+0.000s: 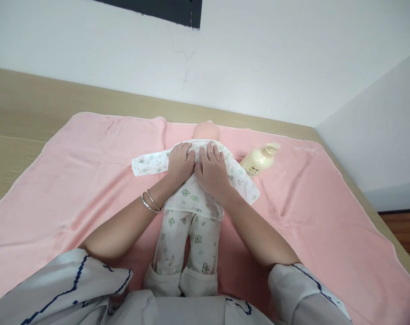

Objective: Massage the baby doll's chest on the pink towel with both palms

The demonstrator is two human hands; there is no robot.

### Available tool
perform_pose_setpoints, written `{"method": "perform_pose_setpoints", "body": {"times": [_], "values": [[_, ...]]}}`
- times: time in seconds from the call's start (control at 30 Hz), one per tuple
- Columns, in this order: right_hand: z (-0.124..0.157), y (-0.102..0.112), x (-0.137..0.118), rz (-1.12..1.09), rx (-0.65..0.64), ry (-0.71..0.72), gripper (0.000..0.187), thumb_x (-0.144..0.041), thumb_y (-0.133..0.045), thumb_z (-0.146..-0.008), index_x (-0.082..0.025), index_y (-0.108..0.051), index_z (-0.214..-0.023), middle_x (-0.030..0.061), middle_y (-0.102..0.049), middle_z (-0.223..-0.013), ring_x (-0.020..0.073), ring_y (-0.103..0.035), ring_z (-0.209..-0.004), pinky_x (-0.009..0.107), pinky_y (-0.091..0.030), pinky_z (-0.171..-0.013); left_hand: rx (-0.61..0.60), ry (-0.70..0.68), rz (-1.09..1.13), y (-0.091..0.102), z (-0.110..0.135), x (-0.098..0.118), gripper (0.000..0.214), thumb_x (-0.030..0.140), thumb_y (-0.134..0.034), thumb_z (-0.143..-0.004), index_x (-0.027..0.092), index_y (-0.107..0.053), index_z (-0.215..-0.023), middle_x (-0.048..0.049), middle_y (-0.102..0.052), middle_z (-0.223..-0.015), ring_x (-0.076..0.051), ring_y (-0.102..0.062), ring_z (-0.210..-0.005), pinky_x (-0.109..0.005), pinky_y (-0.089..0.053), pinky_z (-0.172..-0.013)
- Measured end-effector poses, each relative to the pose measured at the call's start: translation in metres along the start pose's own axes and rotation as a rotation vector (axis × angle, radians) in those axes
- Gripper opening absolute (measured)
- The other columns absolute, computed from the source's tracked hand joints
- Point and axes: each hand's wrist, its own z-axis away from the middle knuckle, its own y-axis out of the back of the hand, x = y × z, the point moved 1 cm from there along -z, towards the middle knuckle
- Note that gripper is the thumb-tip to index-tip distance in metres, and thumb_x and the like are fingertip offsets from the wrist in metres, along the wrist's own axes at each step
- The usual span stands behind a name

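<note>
A baby doll [207, 131] lies on a pink blanket, its head toward the wall and its face out of sight. It wears a white printed top [191, 198] and matching trousers [198, 239] with wide white cuffs. My left hand [181, 162] rests flat on the upper part of the top, fingers stretched out. Beside it, my right hand [212, 169] lies on the same cloth with its fingers spread. The two thumbs nearly meet. One sleeve [149, 163] of the top stretches out to the left; the other slopes down to the right.
A cream pump bottle [259, 160] lies tilted to the right of the doll, partly behind the sleeve. The pink blanket [306, 203] covers much of a wooden surface [25, 104]. A white wall [245, 58] rises behind, with a dark panel [171, 11] at the top.
</note>
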Motion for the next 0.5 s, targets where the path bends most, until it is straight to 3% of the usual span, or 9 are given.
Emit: {"method": "perform_pose_setpoints", "body": {"times": [0.07, 0.23, 0.4, 0.5], "values": [[0.001, 0.002, 0.000, -0.028, 0.000, 0.018, 0.057, -0.029, -0.045, -0.105, -0.008, -0.050, -0.158, 0.0210, -0.031, -0.177, 0.0357, -0.023, -0.168, 0.062, -0.021, -0.137, -0.010, 0.000, -0.001, 0.000, 0.000, 0.000, 0.042, 0.028, -0.038, -0.097, 0.015, -0.071, -0.119, -0.0168, -0.076, -0.127, -0.031, -0.066, -0.124, -0.050, -0.048, -0.118], [0.004, 0.009, 0.000, -0.063, 0.191, 0.083, 0.056, -0.022, -0.041, -0.105, -0.011, -0.049, -0.159, 0.0170, -0.030, -0.178, 0.0267, -0.025, -0.168, 0.056, -0.023, -0.138, -0.018, 0.001, -0.004, 0.001, 0.000, 0.001, 0.042, 0.028, -0.038, -0.097, 0.015, -0.071, -0.118, -0.0167, -0.076, -0.127, -0.032, -0.066, -0.123, -0.051, -0.048, -0.118], [0.000, 0.000, 0.001, -0.021, 0.008, 0.024, 0.056, -0.023, -0.045, -0.105, -0.005, -0.051, -0.158, 0.0225, -0.035, -0.175, 0.0355, -0.023, -0.168, 0.063, -0.019, -0.137, -0.013, 0.001, -0.010, 0.002, 0.000, 0.002, 0.042, 0.027, -0.038, -0.097, 0.015, -0.071, -0.119, -0.0168, -0.076, -0.125, -0.031, -0.067, -0.124, -0.049, -0.047, -0.119], [0.001, 0.002, 0.001, -0.068, 0.074, 0.062, 0.056, -0.025, -0.043, -0.105, -0.009, -0.052, -0.158, 0.0189, -0.033, -0.177, 0.0322, -0.026, -0.168, 0.060, -0.024, -0.137, -0.021, 0.007, -0.017, 0.001, 0.000, 0.002, 0.042, 0.028, -0.039, -0.097, 0.014, -0.072, -0.120, -0.0170, -0.076, -0.128, -0.032, -0.066, -0.124, -0.050, -0.048, -0.118]]}}
